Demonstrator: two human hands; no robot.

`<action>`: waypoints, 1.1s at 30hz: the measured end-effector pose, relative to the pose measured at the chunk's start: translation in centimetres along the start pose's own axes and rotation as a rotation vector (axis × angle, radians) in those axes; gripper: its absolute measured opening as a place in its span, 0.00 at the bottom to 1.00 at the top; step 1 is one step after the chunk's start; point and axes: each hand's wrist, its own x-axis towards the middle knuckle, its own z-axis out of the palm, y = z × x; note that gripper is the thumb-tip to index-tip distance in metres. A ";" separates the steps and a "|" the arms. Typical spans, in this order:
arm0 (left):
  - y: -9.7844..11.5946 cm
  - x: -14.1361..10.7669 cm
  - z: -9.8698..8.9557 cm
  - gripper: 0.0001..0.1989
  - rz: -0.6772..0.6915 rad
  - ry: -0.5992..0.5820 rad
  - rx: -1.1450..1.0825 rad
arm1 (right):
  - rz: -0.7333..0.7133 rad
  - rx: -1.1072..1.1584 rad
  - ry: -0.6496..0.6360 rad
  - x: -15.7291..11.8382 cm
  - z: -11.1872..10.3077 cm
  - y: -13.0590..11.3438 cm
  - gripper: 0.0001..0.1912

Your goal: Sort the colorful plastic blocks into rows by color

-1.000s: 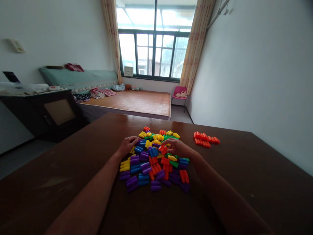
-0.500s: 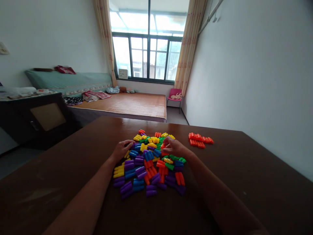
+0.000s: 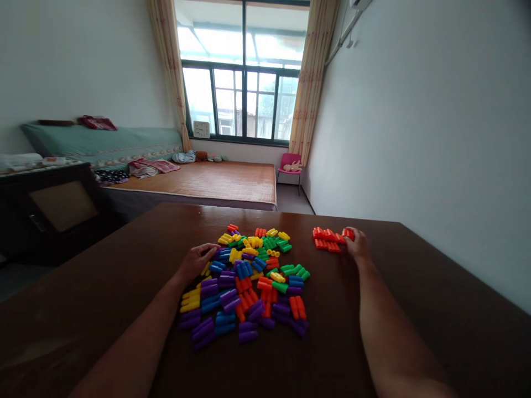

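Multicoloured plastic toy building blocks, shaped like joined tubes, lie in a loose pile on the brown table. My left hand is at the pile's left edge, its thumb and fingertips closed together at a purple block. How firmly it grips the block cannot be made out. To the right of the pile, my right hand pinches an orange block at the right end of a group of orange blocks. The held block touches or nearly touches that group.
A bed with a woven mat stands beyond the table, below a window. A pink chair with a soft toy is beside it. A dark cabinet stands on the left, and a white wall runs along the right.
My right hand has moved from the pile to the right, carrying an orange block to the orange group. My left hand stays at the pile's left edge. The view has shifted slightly.
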 end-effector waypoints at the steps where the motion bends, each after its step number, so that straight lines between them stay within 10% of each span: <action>1: -0.1 0.0 0.0 0.21 0.001 0.000 -0.001 | -0.017 -0.014 -0.013 -0.2 0.4 0.1 0.18; 15: -0.2 0.0 0.0 0.23 -0.001 -0.008 -0.014 | -0.102 -0.220 -0.121 -0.9 1.8 -0.7 0.22; 20: -0.1 -0.2 0.2 0.22 0.004 -0.008 -0.051 | -0.199 -0.010 -0.103 -1.1 0.0 -7.4 0.21; 27: 0.3 -0.3 0.1 0.20 0.023 -0.007 -0.074 | -0.534 0.297 -0.826 -8.4 2.3 -21.1 0.15; 33: -0.2 -0.2 0.3 0.20 0.042 0.000 -0.064 | -0.654 0.208 -0.957 -12.5 3.3 -23.7 0.16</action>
